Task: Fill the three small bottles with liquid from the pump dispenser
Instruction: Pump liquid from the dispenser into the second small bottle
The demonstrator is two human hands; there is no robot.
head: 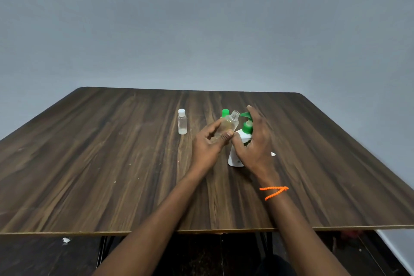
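Orange wrist thread on R arm nearest lens; right hand wraps fingers round white pump dispenser, desk centre; left hand pinches uncapped clear bottle, tilted twd green spout; capped bottle upright, apart to left, nearer far edge; green-capped bottle behind.

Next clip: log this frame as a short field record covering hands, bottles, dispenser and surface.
left hand: pinches an uncapped clear bottle, tilted, mouth toward the pump spout
right hand: on the pump dispenser, fingers over its green pump head
white-capped bottle: upright, standing apart to the left, a little liquid at the bottom
green-capped bottle: mostly hidden behind the held bottle
wooden table: bears everything
wrist: orange beaded band on the right
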